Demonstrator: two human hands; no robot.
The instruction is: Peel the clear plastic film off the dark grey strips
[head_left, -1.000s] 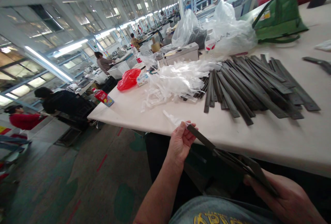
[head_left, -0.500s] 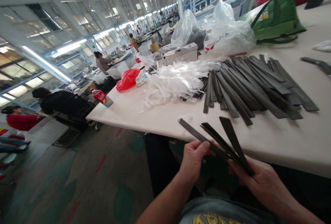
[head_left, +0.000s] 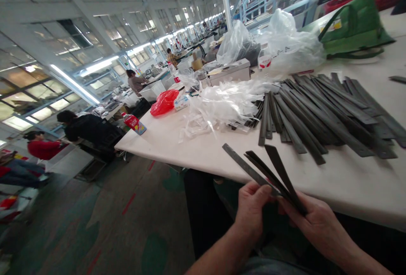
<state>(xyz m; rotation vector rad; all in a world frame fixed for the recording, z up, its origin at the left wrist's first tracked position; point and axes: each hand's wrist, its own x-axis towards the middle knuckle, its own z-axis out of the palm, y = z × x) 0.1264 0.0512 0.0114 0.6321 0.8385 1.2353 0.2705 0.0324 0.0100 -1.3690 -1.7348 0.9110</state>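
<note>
A fan of dark strips [head_left: 269, 171] is held just off the table [head_left: 349, 186] edge. It is pinched at its lower ends by the right hand [head_left: 312, 222], fingers closed, and steadied by the left hand [head_left: 252, 207]. The strips seem thin, stiff, light, perhaps slippery; they are best gripped flat near the ends. A strip pile [head_left: 323, 114] lies beyond.

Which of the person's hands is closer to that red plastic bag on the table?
Left. The left hand is below and right of the red plastic bag; the right hand lies farther right.
</note>
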